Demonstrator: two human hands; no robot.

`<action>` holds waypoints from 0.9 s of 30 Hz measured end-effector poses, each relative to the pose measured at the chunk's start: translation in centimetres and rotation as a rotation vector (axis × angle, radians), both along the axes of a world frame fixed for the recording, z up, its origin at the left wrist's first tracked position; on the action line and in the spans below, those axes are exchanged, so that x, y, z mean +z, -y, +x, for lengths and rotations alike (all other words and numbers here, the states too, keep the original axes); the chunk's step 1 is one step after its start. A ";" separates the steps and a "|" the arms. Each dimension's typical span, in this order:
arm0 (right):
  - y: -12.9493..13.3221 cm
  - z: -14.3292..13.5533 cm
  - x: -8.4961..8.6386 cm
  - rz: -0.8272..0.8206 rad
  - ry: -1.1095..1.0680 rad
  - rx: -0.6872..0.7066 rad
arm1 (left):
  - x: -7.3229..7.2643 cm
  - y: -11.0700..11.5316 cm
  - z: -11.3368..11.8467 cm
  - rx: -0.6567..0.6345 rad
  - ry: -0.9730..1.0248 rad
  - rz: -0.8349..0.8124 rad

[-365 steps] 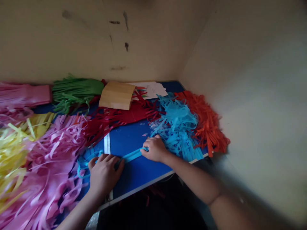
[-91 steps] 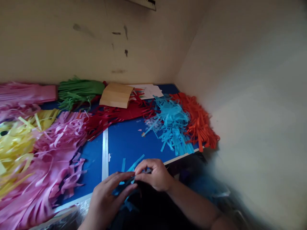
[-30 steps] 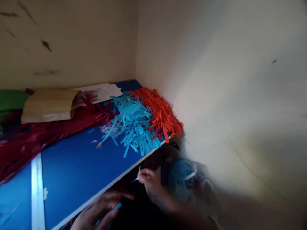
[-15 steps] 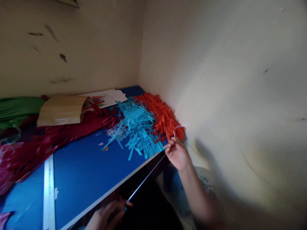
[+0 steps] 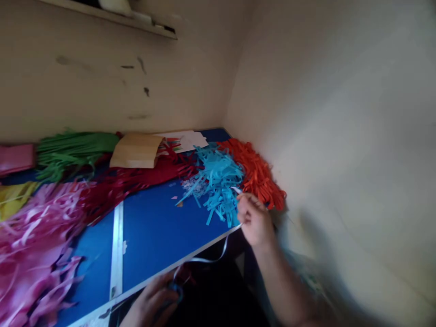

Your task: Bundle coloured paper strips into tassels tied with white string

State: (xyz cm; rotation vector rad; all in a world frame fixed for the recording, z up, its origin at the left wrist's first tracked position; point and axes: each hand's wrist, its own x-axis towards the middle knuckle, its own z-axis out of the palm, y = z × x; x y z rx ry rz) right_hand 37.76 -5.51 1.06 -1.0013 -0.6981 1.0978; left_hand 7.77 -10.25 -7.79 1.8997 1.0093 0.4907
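Observation:
My right hand (image 5: 255,219) is closed on a thin white ribbon (image 5: 225,247), near the front edge of the table. A short end of the ribbon sticks up above its fingers. From there the ribbon sags in a loose curve down to my left hand (image 5: 151,299), which is closed around its other part below the table edge. Something blue and curved shows at the left fingers, too dark and blurred to name. Just beyond the right hand lie light-blue paper strips (image 5: 218,177) and orange-red paper strips (image 5: 260,175).
On the blue table (image 5: 153,231) lie pink fringed paper (image 5: 37,254), dark red fringe (image 5: 136,179), green fringe (image 5: 78,147), yellow paper (image 5: 15,197), a brown paper bag (image 5: 136,150) and a metal ruler (image 5: 116,250). Walls stand behind and to the right.
The ribbon was pulled straight between my hands and now hangs slack in a curve. The view has turned left, showing more pink and green paper and a shelf.

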 end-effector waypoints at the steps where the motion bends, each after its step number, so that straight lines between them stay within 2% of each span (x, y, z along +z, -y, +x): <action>1: 0.5 -2.0 -0.5 -0.014 0.144 0.075 | 0.7 0.1 -0.2 0.069 0.072 -0.007; 3: 1.6 -5.9 -1.4 0.001 0.408 0.227 | 2.2 0.1 0.1 0.234 0.217 -0.121; 5: 2.6 -9.2 -1.9 0.053 0.560 0.318 | 3.3 0.1 0.7 0.452 0.378 -0.370; 7: 3.4 -11.2 -2.1 0.120 0.633 0.337 | 3.7 0.0 1.4 0.653 0.560 -0.690; 9: 3.8 -12.1 -2.1 0.183 0.699 0.324 | 3.8 0.0 1.6 0.761 0.739 -0.945; 11: 4.0 -12.4 -2.0 0.234 0.759 0.285 | 3.8 0.0 1.5 0.796 0.866 -1.079; 15: 4.0 -12.6 -1.8 0.286 0.818 0.236 | 3.9 0.2 1.2 0.798 0.972 -1.169; 20: 4.1 -12.8 -2.0 0.237 0.784 0.285 | 4.1 0.3 1.1 0.786 1.045 -1.194; 27: 4.0 -12.5 -2.2 0.175 0.762 0.319 | 3.6 0.5 1.2 0.722 1.066 -1.171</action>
